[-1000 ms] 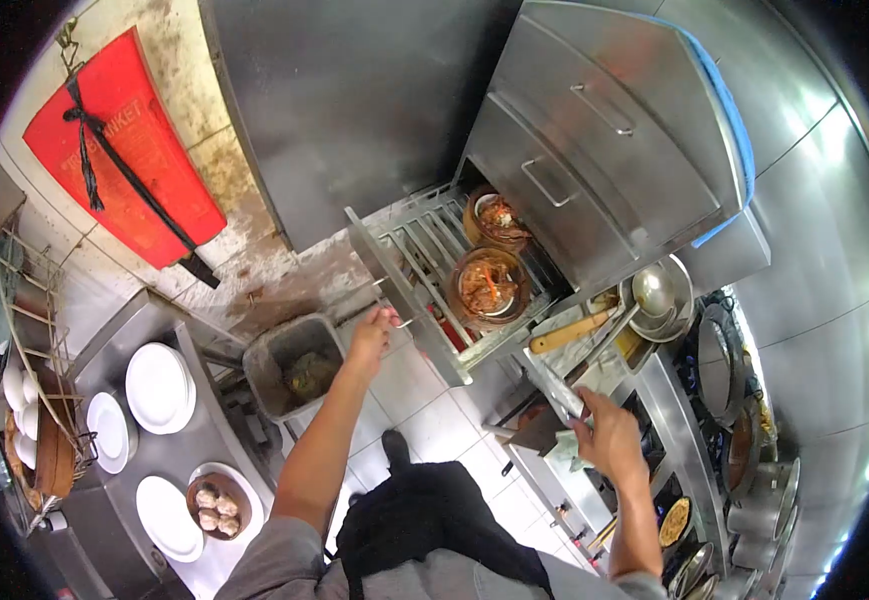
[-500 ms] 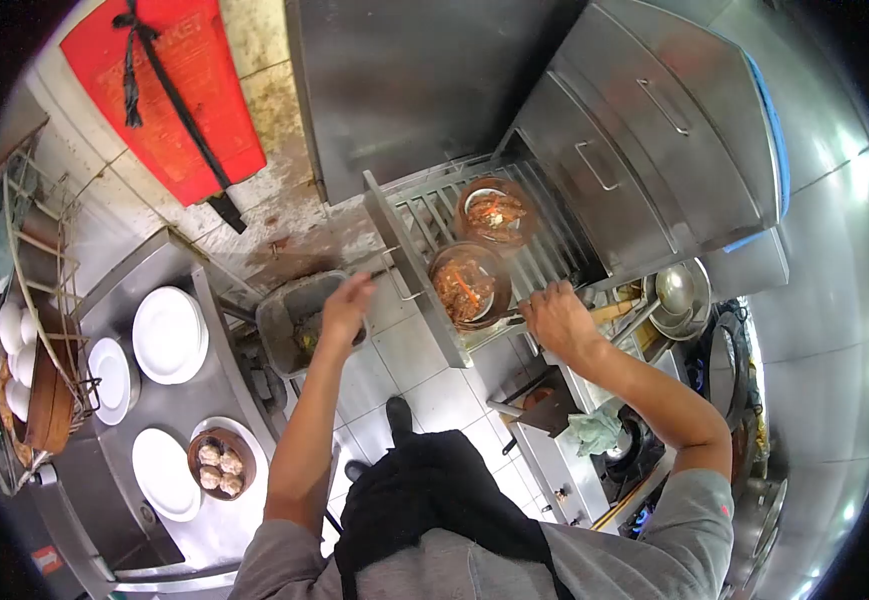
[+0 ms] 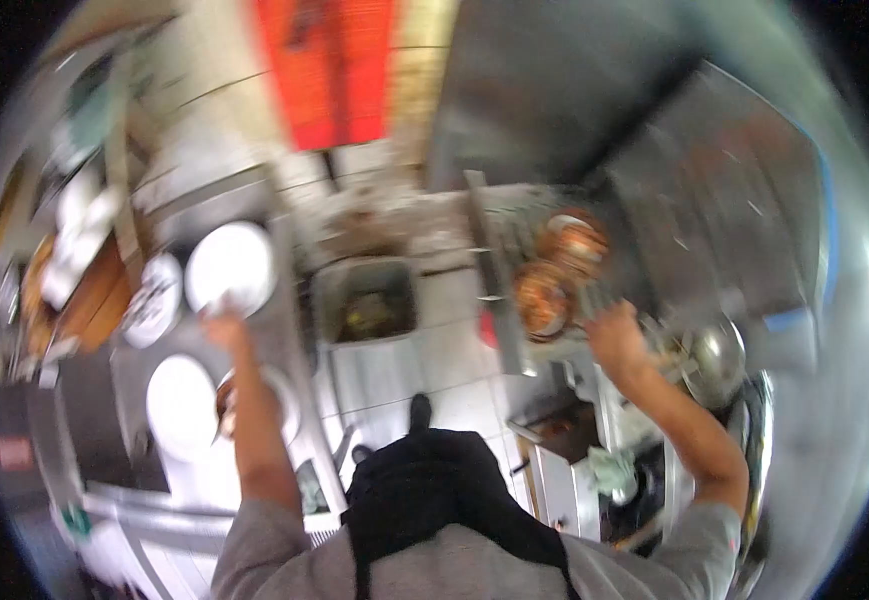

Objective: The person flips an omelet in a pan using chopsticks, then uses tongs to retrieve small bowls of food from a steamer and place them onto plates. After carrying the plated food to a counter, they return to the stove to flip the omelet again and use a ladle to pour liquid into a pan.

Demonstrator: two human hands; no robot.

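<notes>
Over the side counter, my left hand (image 3: 222, 322) is at the near rim of a white plate (image 3: 230, 265), its fingers smeared by motion. A second white plate (image 3: 180, 405) lies nearer me. My left forearm partly covers a bamboo steamer (image 3: 224, 405) of dumplings. On my other side, my right hand (image 3: 616, 338) is closed at the near right corner of a pulled-out steel drawer (image 3: 494, 290); what it grips, if anything, is too blurred to make out. Two round dishes of reddish-brown food, the nearer dish (image 3: 542, 298) and the farther dish (image 3: 576, 243), sit on the drawer's slats.
A grey bin (image 3: 366, 335) with scraps stands on the floor between counter and drawer. At left is a wire rack (image 3: 124, 220) with white crockery. A metal bowl (image 3: 716, 362) and a stove are at right. A red fire-blanket pouch (image 3: 329, 75) hangs ahead.
My left hand has swung left from above the bin to the plates on the counter. My right hand stays by the drawer. The view has turned left.
</notes>
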